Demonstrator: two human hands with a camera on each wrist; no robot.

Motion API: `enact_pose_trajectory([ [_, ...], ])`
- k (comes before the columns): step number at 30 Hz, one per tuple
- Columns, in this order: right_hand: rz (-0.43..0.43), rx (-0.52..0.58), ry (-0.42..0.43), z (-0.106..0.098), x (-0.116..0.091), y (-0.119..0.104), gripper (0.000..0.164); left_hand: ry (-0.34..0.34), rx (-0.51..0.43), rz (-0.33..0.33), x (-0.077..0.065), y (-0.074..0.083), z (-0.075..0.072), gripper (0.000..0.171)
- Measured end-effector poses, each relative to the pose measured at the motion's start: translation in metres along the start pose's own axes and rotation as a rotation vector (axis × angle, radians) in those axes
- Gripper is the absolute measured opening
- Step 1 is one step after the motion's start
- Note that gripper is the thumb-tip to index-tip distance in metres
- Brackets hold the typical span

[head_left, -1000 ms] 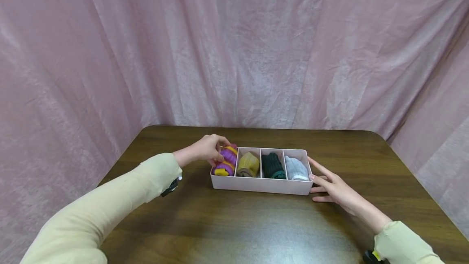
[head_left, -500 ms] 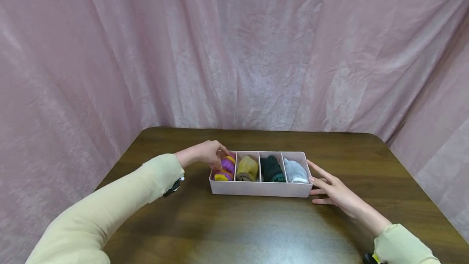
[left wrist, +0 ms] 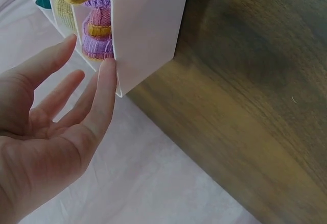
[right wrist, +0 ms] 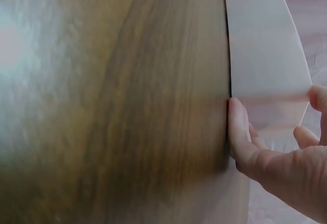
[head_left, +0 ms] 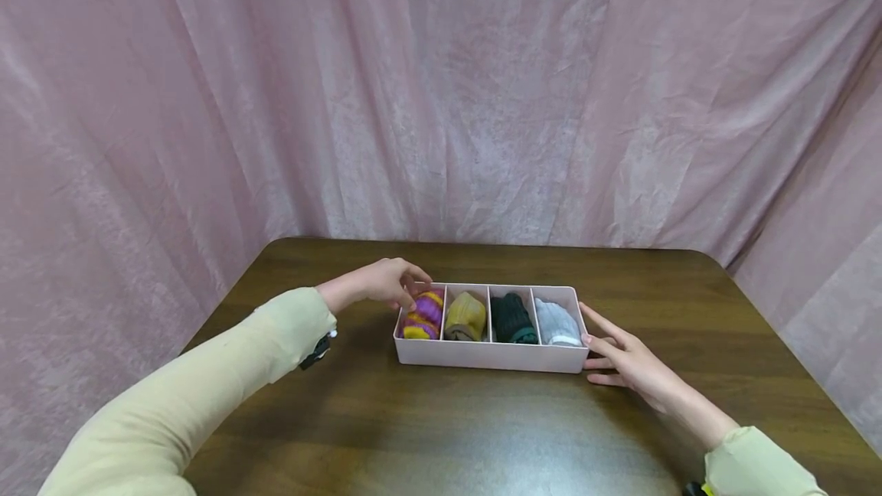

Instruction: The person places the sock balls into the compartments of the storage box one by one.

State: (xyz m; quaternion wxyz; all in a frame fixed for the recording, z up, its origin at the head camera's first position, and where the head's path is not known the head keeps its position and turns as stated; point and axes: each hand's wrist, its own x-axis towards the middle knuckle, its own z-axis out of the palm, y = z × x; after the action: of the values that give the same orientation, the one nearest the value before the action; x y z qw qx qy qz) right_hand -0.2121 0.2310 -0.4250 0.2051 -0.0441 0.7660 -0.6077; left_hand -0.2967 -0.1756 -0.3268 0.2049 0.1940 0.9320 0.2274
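A pale pink divided box (head_left: 489,356) lies across the table, with a rolled sock in each compartment. From left to right in the head view are a purple-and-yellow striped sock (head_left: 423,315), a mustard sock (head_left: 465,317), a dark green sock (head_left: 513,318) and a pale blue-grey sock (head_left: 557,322). My left hand (head_left: 391,282) hovers at the box's left end, fingers apart and holding nothing; in the left wrist view one fingertip (left wrist: 107,67) meets the rim or lies just in front of it. At the right end, my right hand (head_left: 637,364) rests its extended fingers and thumb against the box.
The brown wooden table (head_left: 482,435) spreads around the box, its far edge behind it. Pink curtains (head_left: 482,98) hang behind and at both sides. Both forearms wear pale sleeves (head_left: 207,381).
My left hand has let go of the striped sock, which now sits lower in its compartment, and has drawn back slightly up and left. The right hand stays at the box's end.
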Motion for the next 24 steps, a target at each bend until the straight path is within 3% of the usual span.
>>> enact_pose_trajectory([
  [11, 0.012, -0.023, 0.109, 0.013, -0.008, -0.004, 0.07, 0.021, 0.01, 0.061, -0.002, -0.001, -0.008, 0.053],
  [24, 0.023, -0.029, 0.113, 0.017, -0.009, -0.004, 0.07, 0.052, 0.014, 0.136, -0.012, -0.01, -0.01, 0.053],
])
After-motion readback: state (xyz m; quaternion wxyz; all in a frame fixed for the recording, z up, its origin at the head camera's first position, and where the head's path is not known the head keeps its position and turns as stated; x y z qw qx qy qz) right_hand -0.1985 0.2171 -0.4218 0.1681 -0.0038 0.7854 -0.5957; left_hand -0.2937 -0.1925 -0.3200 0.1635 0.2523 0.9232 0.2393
